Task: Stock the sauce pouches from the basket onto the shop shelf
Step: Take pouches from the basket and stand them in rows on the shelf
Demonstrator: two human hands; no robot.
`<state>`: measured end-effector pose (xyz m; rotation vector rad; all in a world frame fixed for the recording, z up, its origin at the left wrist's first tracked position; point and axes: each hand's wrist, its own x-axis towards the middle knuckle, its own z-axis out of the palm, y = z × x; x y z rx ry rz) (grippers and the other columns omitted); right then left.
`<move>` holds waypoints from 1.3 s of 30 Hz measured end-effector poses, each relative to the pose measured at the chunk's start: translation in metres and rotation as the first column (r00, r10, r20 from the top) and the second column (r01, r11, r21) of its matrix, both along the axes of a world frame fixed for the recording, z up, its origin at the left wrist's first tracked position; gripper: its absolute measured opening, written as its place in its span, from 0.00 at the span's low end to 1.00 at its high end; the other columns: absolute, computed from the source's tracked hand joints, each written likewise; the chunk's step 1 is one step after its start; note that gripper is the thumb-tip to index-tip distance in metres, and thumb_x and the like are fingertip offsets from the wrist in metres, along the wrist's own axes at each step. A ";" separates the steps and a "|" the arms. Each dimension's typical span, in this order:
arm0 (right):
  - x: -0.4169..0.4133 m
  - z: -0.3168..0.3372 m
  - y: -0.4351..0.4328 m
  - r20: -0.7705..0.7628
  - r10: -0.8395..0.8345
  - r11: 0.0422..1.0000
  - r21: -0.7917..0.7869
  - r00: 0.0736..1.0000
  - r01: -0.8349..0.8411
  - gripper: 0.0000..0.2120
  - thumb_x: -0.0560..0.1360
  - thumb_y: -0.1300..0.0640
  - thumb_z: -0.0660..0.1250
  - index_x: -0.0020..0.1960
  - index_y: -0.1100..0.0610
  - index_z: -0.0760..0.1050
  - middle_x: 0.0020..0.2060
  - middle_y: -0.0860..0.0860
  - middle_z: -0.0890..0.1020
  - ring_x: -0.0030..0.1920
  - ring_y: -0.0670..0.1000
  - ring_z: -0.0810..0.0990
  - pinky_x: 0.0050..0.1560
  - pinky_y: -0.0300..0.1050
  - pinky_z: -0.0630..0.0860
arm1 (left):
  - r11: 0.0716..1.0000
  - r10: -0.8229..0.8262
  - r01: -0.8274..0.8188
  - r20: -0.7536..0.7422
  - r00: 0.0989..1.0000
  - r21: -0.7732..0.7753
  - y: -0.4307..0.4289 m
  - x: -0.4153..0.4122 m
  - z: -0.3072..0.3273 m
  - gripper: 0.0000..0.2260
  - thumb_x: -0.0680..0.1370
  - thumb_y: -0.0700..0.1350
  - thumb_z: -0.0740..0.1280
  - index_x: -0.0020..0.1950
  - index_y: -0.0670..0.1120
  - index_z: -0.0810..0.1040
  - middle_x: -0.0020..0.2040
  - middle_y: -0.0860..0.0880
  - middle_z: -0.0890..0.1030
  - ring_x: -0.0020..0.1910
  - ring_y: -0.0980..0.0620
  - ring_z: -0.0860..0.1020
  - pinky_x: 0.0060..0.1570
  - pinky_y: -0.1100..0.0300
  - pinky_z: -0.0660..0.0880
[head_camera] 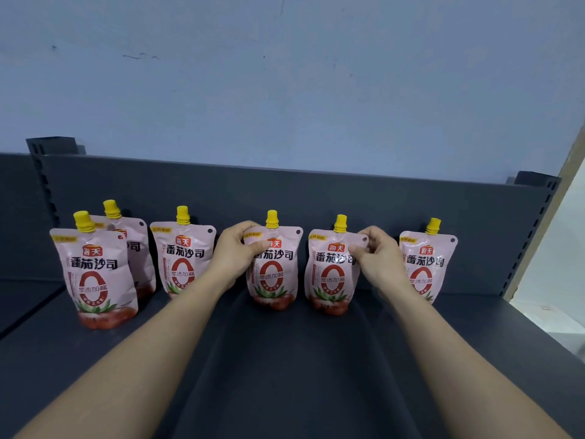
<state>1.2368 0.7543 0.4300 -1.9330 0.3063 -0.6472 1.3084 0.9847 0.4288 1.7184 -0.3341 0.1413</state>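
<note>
Several pink sauce pouches with yellow caps stand upright in a row on the dark grey shelf [285, 359]. My left hand [237, 248] grips the top left corner of the middle pouch [275, 274]. The top right corner of the pouch beside it [332, 277] is pinched by my right hand [378, 258]. Further right stands a pouch [425, 264], partly hidden by my right hand. To the left are a single pouch [182, 258] and two pouches one behind the other [95, 277]. The basket is out of view.
The shelf's dark back panel [285, 191] rises behind the pouches, with slotted uprights at left [44, 182] and right [531, 236]. A blue-grey wall [285, 74] is above. The shelf's right edge runs down at the right [538, 337].
</note>
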 end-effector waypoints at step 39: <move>-0.021 0.030 0.139 0.025 0.257 0.528 -0.841 0.966 -0.119 0.33 0.76 0.50 0.66 0.76 0.53 0.57 0.77 0.55 0.57 0.78 0.55 0.52 0.74 0.53 0.55 | 0.036 -0.049 -0.637 0.638 0.768 0.770 0.092 -0.100 0.046 0.29 0.78 0.44 0.62 0.76 0.40 0.56 0.76 0.42 0.60 0.77 0.44 0.55 0.74 0.50 0.54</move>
